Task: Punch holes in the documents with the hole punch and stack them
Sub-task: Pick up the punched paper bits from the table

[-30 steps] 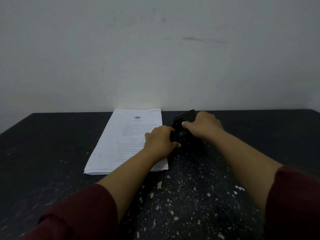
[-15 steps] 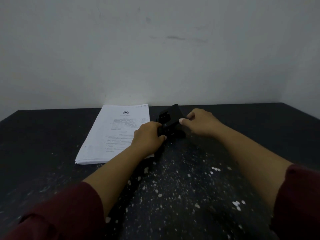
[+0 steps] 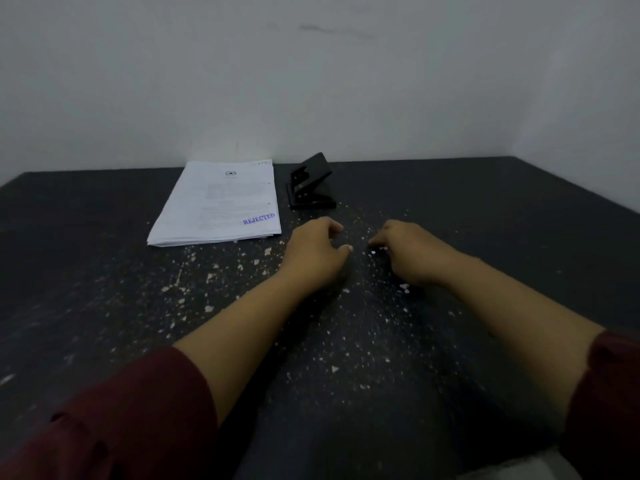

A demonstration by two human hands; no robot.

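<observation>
A stack of white printed documents [image 3: 221, 202] lies on the dark table, its top sheet stamped "REJECTED" in blue at the near right corner. Just right of the stack stands a black hole punch [image 3: 311, 183] with its lever raised, no paper in it. My left hand [image 3: 317, 252] rests on the table in front of the punch, fingers loosely curled and holding nothing. My right hand [image 3: 403, 251] lies beside it to the right, fingers also loosely curled, touching nothing but the table. Both hands are a short way nearer to me than the punch.
The black tabletop [image 3: 485, 237] is strewn with small white paper bits [image 3: 346, 341], thickest in the middle. A grey wall [image 3: 311, 81] stands right behind the table's far edge. The table's right edge runs diagonally at the far right.
Both hands have let go of the hole punch and drawn back toward me. The punch now stands alone beside the stack, and the stamped corner of the top sheet is uncovered.
</observation>
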